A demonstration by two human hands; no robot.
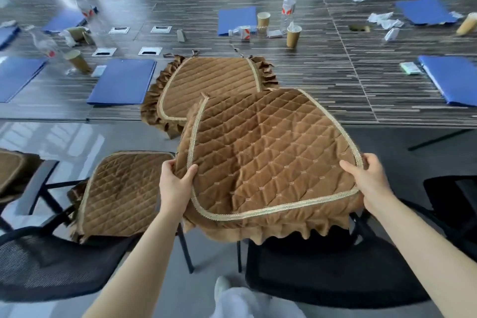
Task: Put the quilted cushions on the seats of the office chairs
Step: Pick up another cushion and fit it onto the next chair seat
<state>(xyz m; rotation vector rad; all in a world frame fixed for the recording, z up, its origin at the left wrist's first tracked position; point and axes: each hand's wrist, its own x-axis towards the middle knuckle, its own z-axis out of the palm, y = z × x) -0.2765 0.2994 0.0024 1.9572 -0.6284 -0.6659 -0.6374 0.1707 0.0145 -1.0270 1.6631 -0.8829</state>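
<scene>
While both hands clamp the near corners of the cushion [271,157], the coming move depends on what lies straight below it: the bare seat of the black mesh chair [322,266] at near right. The left hand [175,183] grips the near-left corner, thumb on the quilted top and fingers curled over the trimmed edge. The right hand [366,178] grips the near-right corner the same way, thumb on top and fingers tucked out of sight underneath. Both forearms reach forward from the near edge, about level with each other, so neither hand is clearly the nearer to the seat. The cushion hangs between them almost flat, tilted up slightly toward the table [335,85], its long axis running near to far and its ruffled hem drooping over the chair's front. By my judgement it is above the seat rather than resting on it. To the left, a second cushion [121,193] already lies on the neighbouring chair [51,266]. Farther off, a third cushion [209,85] sits at the table's near edge.
</scene>
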